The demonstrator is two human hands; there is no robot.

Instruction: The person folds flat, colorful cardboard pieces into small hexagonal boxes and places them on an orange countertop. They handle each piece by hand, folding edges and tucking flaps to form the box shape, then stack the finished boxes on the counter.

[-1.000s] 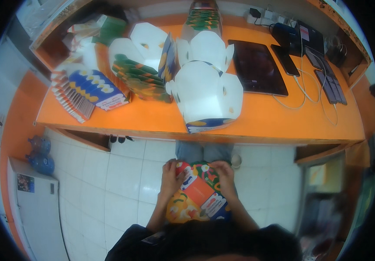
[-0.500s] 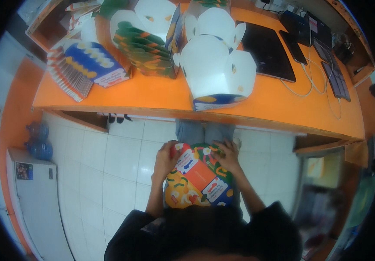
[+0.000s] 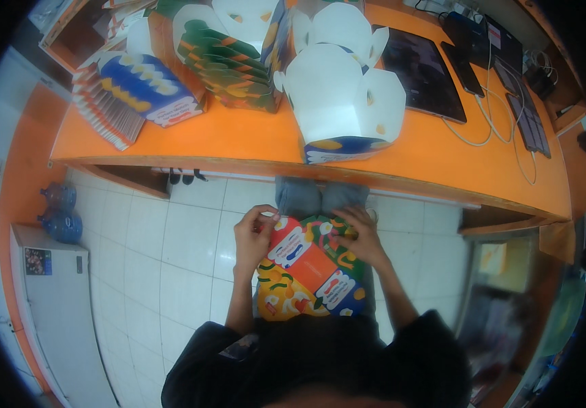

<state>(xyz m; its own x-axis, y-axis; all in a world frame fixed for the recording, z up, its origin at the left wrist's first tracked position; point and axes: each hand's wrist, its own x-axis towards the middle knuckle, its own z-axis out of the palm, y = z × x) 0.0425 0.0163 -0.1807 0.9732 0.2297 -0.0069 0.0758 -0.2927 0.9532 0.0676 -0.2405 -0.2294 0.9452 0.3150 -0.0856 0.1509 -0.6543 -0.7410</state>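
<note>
A flat, unfolded cardboard food box [image 3: 313,268] lies across my lap, with red, green, yellow and blue printed flaps around an orange middle panel. My left hand [image 3: 252,234] is at the red flap's far left corner, its fingers curled and closed in a pinch on the edge. Over the green flap at the far right, my right hand [image 3: 362,236] rests with fingers stretched out and apart. On the desk ahead stands a folded-up box [image 3: 327,95], white inside and blue outside, with its top wide open.
The orange desk [image 3: 238,139] spans the far side, its front edge above my knees. It bears stacked flat boxes [image 3: 153,92], nested green boxes [image 3: 228,64], a dark tablet [image 3: 422,75] and phones [image 3: 461,68] on white cables. Blue water bottles [image 3: 61,224] stand left beside a white fridge [image 3: 58,306].
My left hand has lifted slightly off the red flap toward its corner, fingers more curled. My right hand's fingers have shifted a little farther out. The tablet's screen now shows a picture.
</note>
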